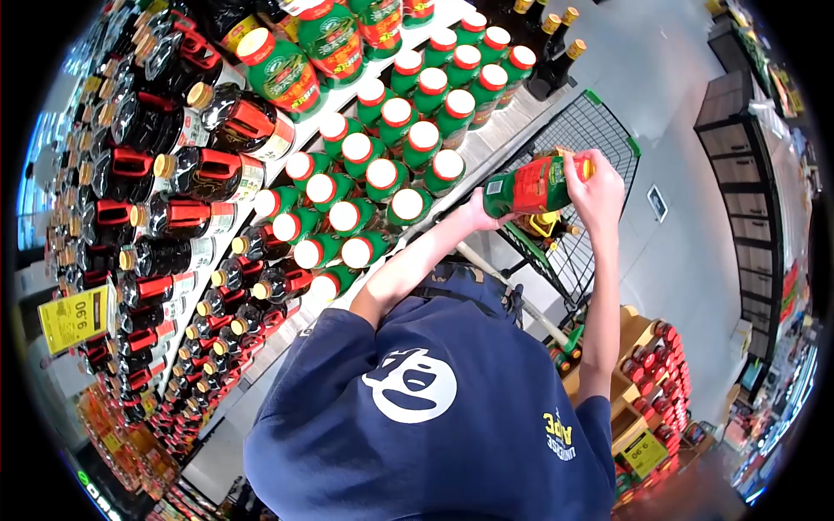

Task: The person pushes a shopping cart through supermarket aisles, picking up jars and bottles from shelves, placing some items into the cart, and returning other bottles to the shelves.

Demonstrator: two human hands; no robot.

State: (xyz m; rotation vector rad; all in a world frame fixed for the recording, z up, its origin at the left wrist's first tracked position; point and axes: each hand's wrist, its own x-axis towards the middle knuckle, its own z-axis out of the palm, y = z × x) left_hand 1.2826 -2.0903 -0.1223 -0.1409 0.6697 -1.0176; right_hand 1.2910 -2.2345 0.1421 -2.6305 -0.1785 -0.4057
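Note:
A green bottle with a red label [532, 187] lies tilted between my two hands, above the shopping cart [627, 139]. My left hand [480, 214] supports its base end from below. The fingers of my right hand [596, 188] are wrapped round the neck end, and the cap is mostly hidden. Below the bottle, a yellow-handled item [542, 226] shows inside the cart. To the left stand rows of green bottles with pale caps [382, 174].
Dark bottles with red handles [230, 172] fill the display at left, beside a yellow price tag [76, 319]. Red-capped jars [665, 365] stand at lower right near another price tag [645, 453]. A drawer cabinet [749, 204] curves along the right.

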